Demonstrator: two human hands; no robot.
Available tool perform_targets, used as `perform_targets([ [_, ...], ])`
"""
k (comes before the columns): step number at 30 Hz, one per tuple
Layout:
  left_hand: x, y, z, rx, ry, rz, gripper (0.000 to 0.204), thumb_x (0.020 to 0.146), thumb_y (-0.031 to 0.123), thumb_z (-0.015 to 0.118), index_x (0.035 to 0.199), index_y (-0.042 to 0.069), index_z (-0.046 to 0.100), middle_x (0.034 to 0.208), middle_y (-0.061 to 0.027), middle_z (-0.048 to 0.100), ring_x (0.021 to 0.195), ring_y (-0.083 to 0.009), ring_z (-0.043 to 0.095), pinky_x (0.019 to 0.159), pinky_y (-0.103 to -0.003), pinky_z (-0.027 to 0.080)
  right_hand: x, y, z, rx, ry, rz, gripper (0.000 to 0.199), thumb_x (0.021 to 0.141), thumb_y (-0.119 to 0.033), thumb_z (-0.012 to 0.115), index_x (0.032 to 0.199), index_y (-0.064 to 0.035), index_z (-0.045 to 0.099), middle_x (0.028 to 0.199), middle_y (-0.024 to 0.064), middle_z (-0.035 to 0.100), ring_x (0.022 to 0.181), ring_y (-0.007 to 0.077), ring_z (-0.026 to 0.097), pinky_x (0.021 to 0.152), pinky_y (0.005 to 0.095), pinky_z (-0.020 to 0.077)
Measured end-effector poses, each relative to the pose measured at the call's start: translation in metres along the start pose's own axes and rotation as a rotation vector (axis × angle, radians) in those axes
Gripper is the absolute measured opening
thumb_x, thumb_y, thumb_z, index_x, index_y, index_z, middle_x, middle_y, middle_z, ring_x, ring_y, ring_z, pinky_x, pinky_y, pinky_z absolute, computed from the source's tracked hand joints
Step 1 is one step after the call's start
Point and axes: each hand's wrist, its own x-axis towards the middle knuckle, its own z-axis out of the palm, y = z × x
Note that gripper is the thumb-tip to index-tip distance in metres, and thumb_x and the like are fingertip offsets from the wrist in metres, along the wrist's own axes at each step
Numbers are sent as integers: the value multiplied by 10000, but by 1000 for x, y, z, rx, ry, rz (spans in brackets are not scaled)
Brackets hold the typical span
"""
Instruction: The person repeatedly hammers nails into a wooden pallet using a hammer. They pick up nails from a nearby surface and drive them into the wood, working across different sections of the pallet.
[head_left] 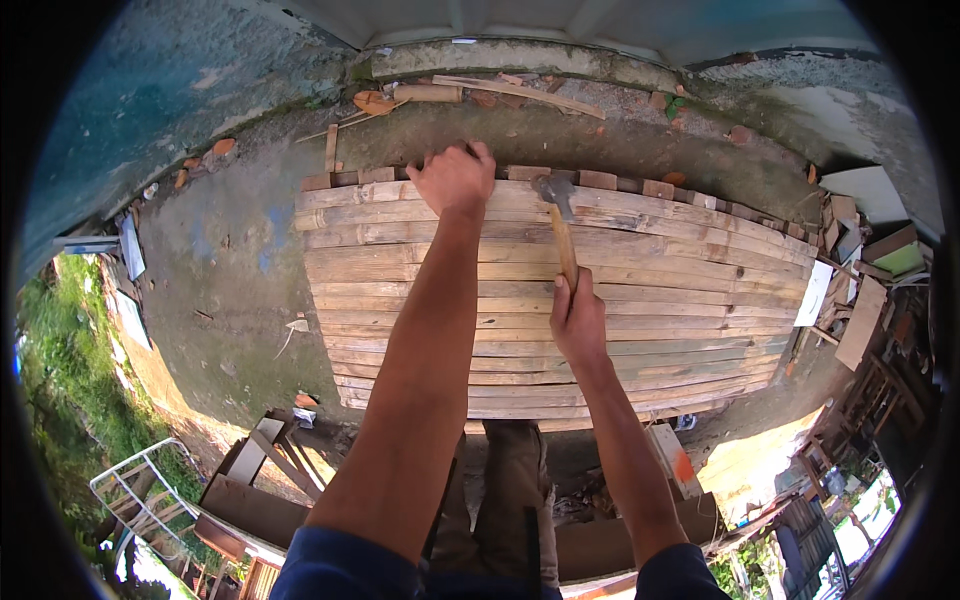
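Note:
A wide panel of split bamboo slats (640,290) lies in front of me, its slats running left to right. Short wooden blocks (597,180) stick out in a row along its far edge. At that edge my left hand (455,180) is closed, its fingers bent over the rim; their tips are partly hidden. My right hand (579,315) grips the wooden handle of a hammer (564,240). The dark metal hammer head is over the outermost slat, to the right of my left hand; I cannot tell whether it touches. No nail can be made out.
Concrete ground (225,290) surrounds the panel. Wood strips (520,95) and rubble lie along the far wall. Scrap boards (862,322) are heaped at the right. A white metal rack (140,480) stands at the near left, with cut boards (255,500) beside it.

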Motion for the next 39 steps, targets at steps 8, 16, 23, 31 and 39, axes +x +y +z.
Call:
perform_targets([
  [8,7,1,5,-12,38,8,442,947,361,445,852,112,798,864,-141,760,967,-292,701,1071,-501,364,4,15,10,165,165,-99,231,1061,-236,505,1176,-36,493,737,163,645,629,358,670,570,417,510],
  [16,9,0,8,-32,61,23,450,946,389,449,879,116,800,863,-156,757,957,-303,704,1052,-493,375,-2,17,14,169,234,-201,259,1045,-233,524,1186,-20,480,728,181,639,661,382,687,586,445,522],
  [23,12,0,6,-21,63,28,458,953,414,449,878,129,800,842,-166,753,909,-329,716,993,-481,410,5,6,19,204,227,-259,270,1031,-241,554,1137,-6,471,701,230,643,650,447,667,543,515,507],
  [31,5,-1,6,-103,116,46,423,951,355,459,910,88,785,865,-144,756,932,-296,695,975,-457,401,12,5,23,-24,51,2,246,1038,-259,548,1090,-27,486,677,248,631,635,493,636,532,538,482],
  [39,-46,-72,15,-171,177,675,556,1012,351,439,1519,125,412,1609,-118,342,1507,-299,256,1217,-505,181,-53,53,22,112,487,118,334,1017,-238,586,1220,21,528,841,264,663,763,464,661,660,506,512],
])
